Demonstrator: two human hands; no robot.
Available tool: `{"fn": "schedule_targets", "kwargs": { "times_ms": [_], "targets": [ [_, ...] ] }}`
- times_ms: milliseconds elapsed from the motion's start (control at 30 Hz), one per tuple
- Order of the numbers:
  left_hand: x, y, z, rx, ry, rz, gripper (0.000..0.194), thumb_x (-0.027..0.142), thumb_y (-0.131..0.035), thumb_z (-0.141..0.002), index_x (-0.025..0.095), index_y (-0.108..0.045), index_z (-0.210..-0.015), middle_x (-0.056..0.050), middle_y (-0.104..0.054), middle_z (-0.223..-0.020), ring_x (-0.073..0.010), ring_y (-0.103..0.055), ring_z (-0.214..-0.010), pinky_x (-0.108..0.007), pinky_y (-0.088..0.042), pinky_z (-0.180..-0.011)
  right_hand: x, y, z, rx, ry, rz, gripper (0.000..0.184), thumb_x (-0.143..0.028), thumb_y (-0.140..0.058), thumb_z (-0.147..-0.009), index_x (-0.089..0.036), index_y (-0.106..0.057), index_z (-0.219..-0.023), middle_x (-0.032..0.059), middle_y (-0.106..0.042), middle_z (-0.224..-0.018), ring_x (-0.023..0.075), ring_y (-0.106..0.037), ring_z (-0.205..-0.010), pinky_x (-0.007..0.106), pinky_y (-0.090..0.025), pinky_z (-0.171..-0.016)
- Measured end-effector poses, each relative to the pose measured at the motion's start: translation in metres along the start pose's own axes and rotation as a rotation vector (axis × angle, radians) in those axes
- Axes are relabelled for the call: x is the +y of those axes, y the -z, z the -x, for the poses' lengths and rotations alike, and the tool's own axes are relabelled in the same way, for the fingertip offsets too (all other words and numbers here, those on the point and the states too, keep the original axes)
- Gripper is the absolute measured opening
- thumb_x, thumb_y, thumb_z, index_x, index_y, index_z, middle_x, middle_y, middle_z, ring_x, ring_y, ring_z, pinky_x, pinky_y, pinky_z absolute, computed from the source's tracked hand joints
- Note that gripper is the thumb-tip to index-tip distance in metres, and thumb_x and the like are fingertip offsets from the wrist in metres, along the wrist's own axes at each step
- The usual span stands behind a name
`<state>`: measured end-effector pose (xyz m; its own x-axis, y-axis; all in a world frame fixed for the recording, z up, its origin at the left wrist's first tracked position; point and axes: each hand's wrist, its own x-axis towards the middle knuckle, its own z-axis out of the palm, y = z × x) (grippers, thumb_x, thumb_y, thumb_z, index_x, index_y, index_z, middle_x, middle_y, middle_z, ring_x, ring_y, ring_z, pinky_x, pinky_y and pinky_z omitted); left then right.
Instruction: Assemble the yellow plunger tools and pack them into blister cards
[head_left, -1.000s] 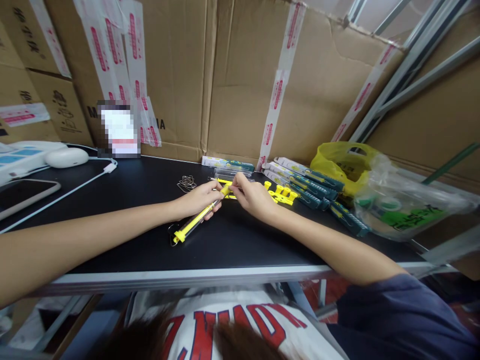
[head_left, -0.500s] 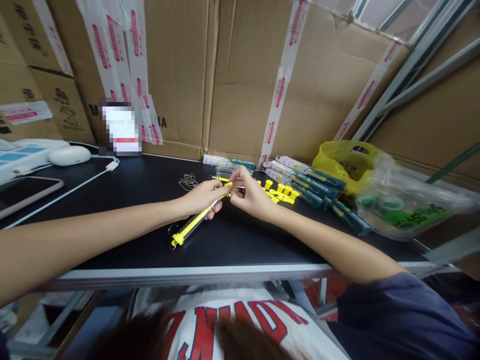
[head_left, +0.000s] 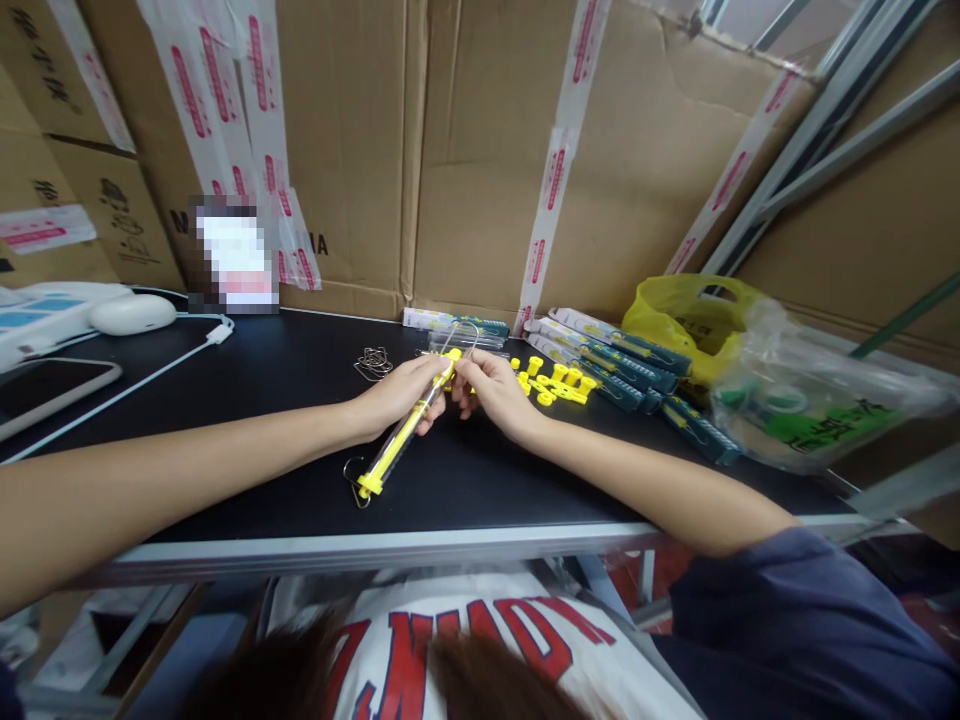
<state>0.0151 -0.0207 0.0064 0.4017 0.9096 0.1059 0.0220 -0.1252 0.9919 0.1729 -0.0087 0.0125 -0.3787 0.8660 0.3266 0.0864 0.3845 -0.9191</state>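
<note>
Fingers (head_left: 429, 374) hold tube (head_left: 397, 446) before carton (head_left: 345, 150) lettered "IA".

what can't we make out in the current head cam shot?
All in the head view:
- Middle of the clear-and-yellow tube: partly hidden by the left hand.
- What, if anything, the right hand holds: hidden by its curled grip.
- Upright screen: pixelated.
- Phone: cut off by the left edge.
- Small print on the stacked boxes: too small, blurred.
</note>
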Motion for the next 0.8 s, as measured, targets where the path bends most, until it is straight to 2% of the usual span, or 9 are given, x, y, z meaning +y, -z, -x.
{"fn": "schedule_targets", "kwargs": {
  "times_ms": [233, 533, 700, 800],
  "targets": [
    [-0.002, -0.007, 0.002, 0.036, -0.017, 0.099, 0.032, 0.037, -0.033, -0.096, 0.017, -0.047, -0.076, 0.004, -0.049, -0.041, -0.0081, -0.043, -0.028, -0.016, -0.034, -0.03, -0.005, -0.002, 0.001, 0.042, -0.012, -0.026, 0.018, -0.023, -0.052, -0.075, -0.016, -0.053, -0.058, -0.0031, -0.055, -0.058, 0.0066, -0.052, -0.049, 0.018, -0.051, -0.042],
    [0.003, -0.012, 0.005, 0.036, 0.037, 0.207, 0.036, 0.039, -0.036, -0.095, 0.016, -0.05, -0.071, 0.004, -0.046, -0.037, -0.008, -0.041, -0.026, -0.016, -0.032, -0.029, -0.008, -0.009, 0.001, 0.077, -0.078, -0.198, 0.016, -0.021, -0.051, -0.072, -0.017, -0.046, -0.058, -0.0066, -0.052, -0.053, 0.0065, -0.053, -0.046, 0.024, -0.057, -0.051],
    [0.006, -0.011, 0.006, 0.007, 0.048, 0.231, 0.036, 0.042, -0.04, -0.094, 0.016, -0.049, -0.071, 0.004, -0.047, -0.04, -0.0083, -0.044, -0.029, -0.016, -0.035, -0.032, -0.007, -0.006, -0.001, 0.057, -0.016, -0.206, 0.016, -0.019, -0.052, -0.072, -0.019, -0.04, -0.063, -0.0084, -0.052, -0.054, 0.006, -0.053, -0.047, 0.023, -0.056, -0.051],
    [0.012, -0.01, 0.006, -0.044, 0.149, 0.254, 0.03, 0.041, -0.04, -0.094, 0.018, -0.048, -0.078, 0.005, -0.047, -0.047, -0.0092, -0.048, -0.034, -0.018, -0.042, -0.036, -0.002, -0.002, -0.003, 0.015, 0.064, -0.122, 0.016, -0.019, -0.052, -0.074, -0.021, -0.038, -0.066, -0.0088, -0.05, -0.054, 0.0069, -0.053, -0.048, 0.02, -0.053, -0.048]
  ]
}}
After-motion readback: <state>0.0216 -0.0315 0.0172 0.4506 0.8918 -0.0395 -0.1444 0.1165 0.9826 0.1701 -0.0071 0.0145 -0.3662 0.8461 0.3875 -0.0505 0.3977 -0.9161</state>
